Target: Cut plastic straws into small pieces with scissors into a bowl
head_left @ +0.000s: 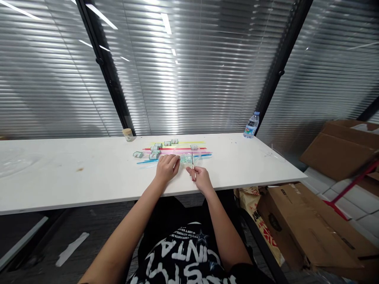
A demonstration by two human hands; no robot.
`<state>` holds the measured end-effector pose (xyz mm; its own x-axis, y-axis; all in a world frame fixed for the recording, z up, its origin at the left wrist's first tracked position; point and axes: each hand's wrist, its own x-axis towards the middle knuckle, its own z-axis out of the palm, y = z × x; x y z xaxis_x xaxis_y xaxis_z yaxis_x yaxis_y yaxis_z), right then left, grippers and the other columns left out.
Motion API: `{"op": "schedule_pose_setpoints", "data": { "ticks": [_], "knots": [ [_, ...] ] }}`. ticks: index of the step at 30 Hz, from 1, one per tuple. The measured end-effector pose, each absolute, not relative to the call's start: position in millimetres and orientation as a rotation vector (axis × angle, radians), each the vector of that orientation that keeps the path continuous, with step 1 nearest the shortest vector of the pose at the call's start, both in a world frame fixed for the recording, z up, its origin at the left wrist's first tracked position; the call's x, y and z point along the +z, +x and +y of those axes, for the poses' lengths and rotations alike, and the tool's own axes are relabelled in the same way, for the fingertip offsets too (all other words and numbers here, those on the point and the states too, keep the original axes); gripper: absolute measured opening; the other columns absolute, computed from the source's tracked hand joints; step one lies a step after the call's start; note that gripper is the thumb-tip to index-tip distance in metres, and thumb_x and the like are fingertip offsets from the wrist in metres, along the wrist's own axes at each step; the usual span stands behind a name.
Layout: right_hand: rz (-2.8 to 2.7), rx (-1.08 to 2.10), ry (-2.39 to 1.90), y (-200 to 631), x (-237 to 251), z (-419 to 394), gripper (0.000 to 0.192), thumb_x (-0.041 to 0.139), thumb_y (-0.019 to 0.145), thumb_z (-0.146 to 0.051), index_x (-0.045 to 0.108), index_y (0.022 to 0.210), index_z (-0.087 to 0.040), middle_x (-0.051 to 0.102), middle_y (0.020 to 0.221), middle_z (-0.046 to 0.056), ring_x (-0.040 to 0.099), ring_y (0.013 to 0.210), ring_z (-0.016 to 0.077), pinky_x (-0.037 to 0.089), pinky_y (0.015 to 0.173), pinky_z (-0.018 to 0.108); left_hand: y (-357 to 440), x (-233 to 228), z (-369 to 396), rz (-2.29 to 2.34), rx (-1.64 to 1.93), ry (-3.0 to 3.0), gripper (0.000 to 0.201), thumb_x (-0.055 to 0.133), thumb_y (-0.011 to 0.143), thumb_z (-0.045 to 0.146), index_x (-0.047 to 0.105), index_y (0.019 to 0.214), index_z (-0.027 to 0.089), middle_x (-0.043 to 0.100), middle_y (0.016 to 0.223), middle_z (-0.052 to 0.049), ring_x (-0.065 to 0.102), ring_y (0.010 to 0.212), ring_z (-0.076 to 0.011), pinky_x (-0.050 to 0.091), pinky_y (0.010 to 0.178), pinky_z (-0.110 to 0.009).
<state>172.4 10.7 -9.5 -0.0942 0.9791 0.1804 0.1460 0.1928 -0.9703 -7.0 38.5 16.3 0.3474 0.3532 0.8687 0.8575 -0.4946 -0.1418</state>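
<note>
Two hands: both ours, resting on the white table (pixel 89 173) near its front edge, w/ the work just beyond them.
L hand (pixel 167 166): palm down, fingers loosely curled, not visibly gripping anything; fingertips sit at the near edge of the straw row.
R hand (pixel 202 178): pinched round a thin stick-like tool (pixel 193 165); can't tell what it is exactly, too small.
Tool axis: runs away from us, near end in the R hand, tip pointing toward the straws, roughly square to them.
Straws (pixel 177 152): several long coloured ones (yellow, red, pink, blue) lying flat, side by side, long axes L-to-R across the table.
Direction from hands: straws lie straight ahead, just past the fingertips; L hand is touching or nearly touching the nearest blue one, R hand sits a bit further back, so L is nearer.
Small rolls (pixel 154 152): several pale green-white rolled pieces scattered among the L half of the straws; one (pixel 137 154) a bit apart to the L.
Clear bit (pixel 187 158): looks like a scrap of see-through plastic btw. the two hands; blurred.
Bkgd: small jar (pixel 128 134) and water bottle (pixel 251 125) at the far edge, well apart; cardboard boxes (pixel 296 221) on the floor to our R.
</note>
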Motion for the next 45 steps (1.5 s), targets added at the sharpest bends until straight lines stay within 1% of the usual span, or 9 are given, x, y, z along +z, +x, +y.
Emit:
{"op": "schedule_pose_setpoints", "data": {
  "ticks": [3, 8, 17, 26, 37, 45],
  "knots": [
    [-1.473, 1.093, -1.125, 173.1, -6.8, 9.3, 0.051, 0.055, 0.080, -0.065, 0.051, 0.060, -0.019, 0.046, 0.050, -0.003, 0.041, 0.050, 0.0117, 0.033, 0.052, 0.025, -6.9, 16.3, 38.4, -1.047, -1.114, -2.023, 0.012, 0.051, 0.090, 0.019, 0.062, 0.095, 0.020, 0.068, 0.081, -0.006, 0.058, 0.072, -0.0199, 0.038, 0.067, -0.034],
    [-1.541, 1.092, -1.126, 173.5, -4.5, 7.9, 0.050, 0.058, 0.077, -0.065, 0.053, 0.061, -0.019, 0.046, 0.051, -0.003, 0.040, 0.049, 0.0113, 0.032, 0.051, 0.024, -6.9, 15.4, 38.4, -1.036, -1.129, -2.067, 0.014, 0.050, 0.090, 0.019, 0.062, 0.096, 0.021, 0.068, 0.083, -0.007, 0.060, 0.075, -0.0201, 0.039, 0.068, -0.035],
    [-1.542, 1.052, -1.115, 173.3, -6.6, 8.4, 0.049, 0.060, 0.078, -0.062, 0.047, 0.055, -0.020, 0.043, 0.051, -0.004, 0.038, 0.051, 0.0113, 0.032, 0.053, 0.025, -8.3, 12.6, 40.7, -1.022, -1.119, -2.087, 0.012, 0.051, 0.090, 0.018, 0.060, 0.095, 0.021, 0.068, 0.084, -0.006, 0.059, 0.076, -0.0199, 0.039, 0.068, -0.034],
    [-1.546, 1.091, -1.118, 173.3, -7.4, 9.4, 0.049, 0.059, 0.077, -0.064, 0.052, 0.059, -0.019, 0.043, 0.051, -0.004, 0.037, 0.050, 0.0113, 0.031, 0.051, 0.025, -7.4, 13.1, 40.2, -1.036, -1.122, -2.108, 0.015, 0.049, 0.090, 0.019, 0.062, 0.097, 0.022, 0.067, 0.084, -0.007, 0.059, 0.076, -0.0199, 0.039, 0.069, -0.035],
    [-1.598, 1.013, -1.112, 172.7, -8.4, 9.7, 0.051, 0.059, 0.077, -0.062, 0.044, 0.052, -0.020, 0.042, 0.050, -0.003, 0.037, 0.050, 0.0116, 0.031, 0.051, 0.025, -8.1, 11.5, 41.5, -1.026, -1.118, -2.137, 0.017, 0.048, 0.091, 0.019, 0.063, 0.099, 0.022, 0.067, 0.085, -0.007, 0.058, 0.076, -0.0198, 0.039, 0.069, -0.035],
    [-1.573, 1.017, -1.114, 172.4, -10.8, 10.1, 0.052, 0.059, 0.077, -0.064, 0.044, 0.052, -0.021, 0.042, 0.050, -0.003, 0.037, 0.049, 0.0120, 0.032, 0.051, 0.025, -7.9, 11.2, 42.0, -1.017, -1.095, -2.115, 0.018, 0.049, 0.091, 0.019, 0.063, 0.102, 0.022, 0.067, 0.086, -0.007, 0.060, 0.077, -0.0203, 0.040, 0.069, -0.035]
  ]
}}
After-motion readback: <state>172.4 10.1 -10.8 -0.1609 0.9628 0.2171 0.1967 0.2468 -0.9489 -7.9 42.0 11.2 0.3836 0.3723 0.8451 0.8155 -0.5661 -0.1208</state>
